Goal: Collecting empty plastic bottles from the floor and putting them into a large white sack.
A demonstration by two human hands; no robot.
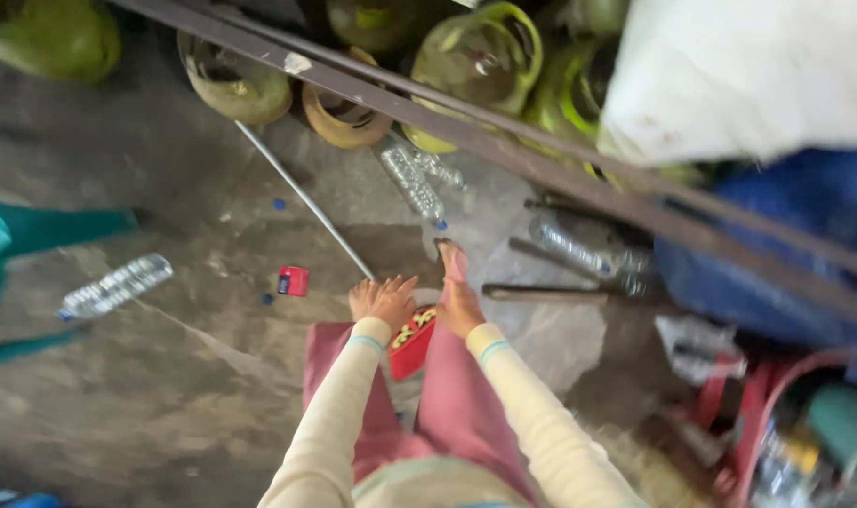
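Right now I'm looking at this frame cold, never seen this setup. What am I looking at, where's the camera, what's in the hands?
There is no machine here. A camera worn on a person's head looks down, so you see their own arms in cream sleeves and pink trousers over a grey concrete floor.

The left hand is spread open, fingers out, above a red packet with yellow print. The right hand sits beside it, near the same packet. The frame is blurred, so I cannot tell whether either hand truly grips it.

On the floor: a clear plastic bottle at left, more bottles further up, a small red box, a thin metal rod and some blue caps. Green gas cylinders stand along the top behind a dark metal bar.
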